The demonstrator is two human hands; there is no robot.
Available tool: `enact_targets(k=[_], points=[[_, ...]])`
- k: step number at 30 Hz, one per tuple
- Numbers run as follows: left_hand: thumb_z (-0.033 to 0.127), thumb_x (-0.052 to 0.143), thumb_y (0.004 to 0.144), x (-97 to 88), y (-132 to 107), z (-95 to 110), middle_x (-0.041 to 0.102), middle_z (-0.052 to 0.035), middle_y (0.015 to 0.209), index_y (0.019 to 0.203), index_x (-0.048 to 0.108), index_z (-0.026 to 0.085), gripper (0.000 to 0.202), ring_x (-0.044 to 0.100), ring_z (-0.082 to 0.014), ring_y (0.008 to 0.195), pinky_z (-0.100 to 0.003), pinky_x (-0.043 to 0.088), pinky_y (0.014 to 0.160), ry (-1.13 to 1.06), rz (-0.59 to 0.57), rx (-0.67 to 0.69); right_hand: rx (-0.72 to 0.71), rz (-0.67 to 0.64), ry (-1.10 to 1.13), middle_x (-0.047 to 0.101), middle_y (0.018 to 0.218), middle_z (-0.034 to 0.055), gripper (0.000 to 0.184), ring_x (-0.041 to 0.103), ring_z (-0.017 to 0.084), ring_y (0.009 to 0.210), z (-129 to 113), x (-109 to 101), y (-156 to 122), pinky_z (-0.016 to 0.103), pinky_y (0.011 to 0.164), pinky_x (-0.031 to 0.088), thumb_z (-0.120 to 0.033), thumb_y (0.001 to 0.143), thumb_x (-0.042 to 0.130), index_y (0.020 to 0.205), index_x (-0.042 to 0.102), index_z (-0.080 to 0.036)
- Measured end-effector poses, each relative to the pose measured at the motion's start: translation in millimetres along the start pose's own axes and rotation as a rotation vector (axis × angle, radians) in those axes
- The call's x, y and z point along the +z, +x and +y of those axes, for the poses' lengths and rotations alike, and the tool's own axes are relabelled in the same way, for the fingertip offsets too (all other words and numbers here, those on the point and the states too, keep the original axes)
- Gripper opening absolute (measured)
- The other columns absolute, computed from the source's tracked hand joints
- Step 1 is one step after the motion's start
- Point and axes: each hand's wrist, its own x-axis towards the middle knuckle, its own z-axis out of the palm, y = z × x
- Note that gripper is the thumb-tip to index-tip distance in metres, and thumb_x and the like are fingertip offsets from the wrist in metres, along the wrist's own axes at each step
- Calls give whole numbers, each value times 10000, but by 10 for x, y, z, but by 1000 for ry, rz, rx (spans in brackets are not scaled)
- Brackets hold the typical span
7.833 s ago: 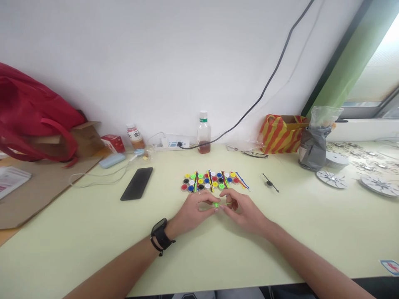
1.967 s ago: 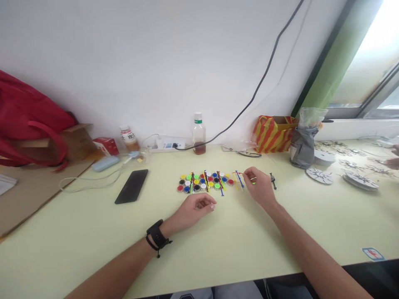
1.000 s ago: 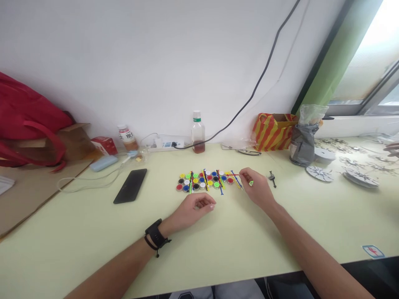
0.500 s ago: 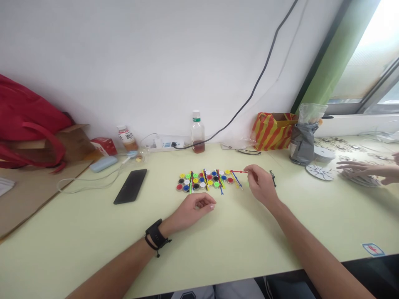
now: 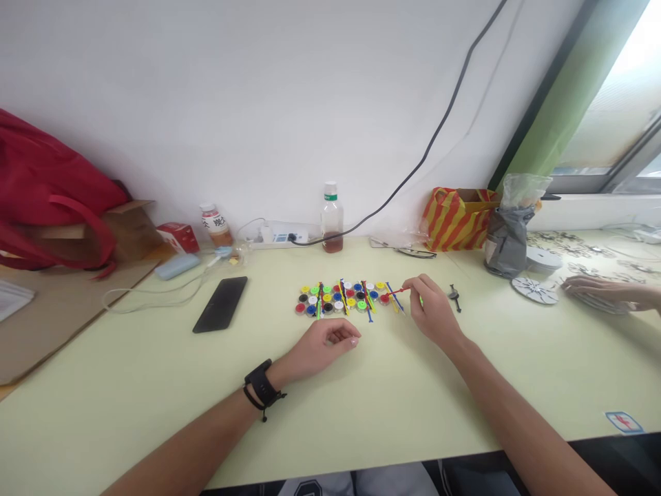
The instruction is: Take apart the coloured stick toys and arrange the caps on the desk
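Rows of small round pieces [image 5: 351, 303] in red, blue, yellow, green, black and white lie on the table, with thin coloured plastic sticks [image 5: 368, 296] laid across them. My right hand [image 5: 428, 303] pinches a thin red stick [image 5: 395, 293] at the right end of the rows; its far tip points left, over the last pieces and a blue stick. My left hand [image 5: 328, 344] rests on the table just in front of the rows, fingers curled; whether anything is inside them is hidden. A dark stick-like piece [image 5: 454, 297] lies right of my right hand.
A black phone [image 5: 220, 304] lies at left. Behind the rows stand a bottle [image 5: 332, 220] and a power strip [image 5: 284, 238]. A striped bag [image 5: 454, 219] and grey bag [image 5: 506, 241] are at right, near a slotted disc [image 5: 535, 290]. Another person's hand [image 5: 604, 289] rests on stacked discs.
The red stick in my right hand has tilted, its left tip now lower over the pieces. The view has shifted slightly. The other person's hands have moved closer over the stacked discs.
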Motion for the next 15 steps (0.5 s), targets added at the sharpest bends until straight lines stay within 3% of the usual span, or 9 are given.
enact_targets(k=[15], points=[[428,673,938,8,8,-6,706,-60,954,981,741,186,255,609,-176,855,-309,490,816,-20,-4,0,-139,-46,-167,610,959,94,288,592,256,914,-12,39,-27,361,764,462,-57,953,379,1035,606,-214]])
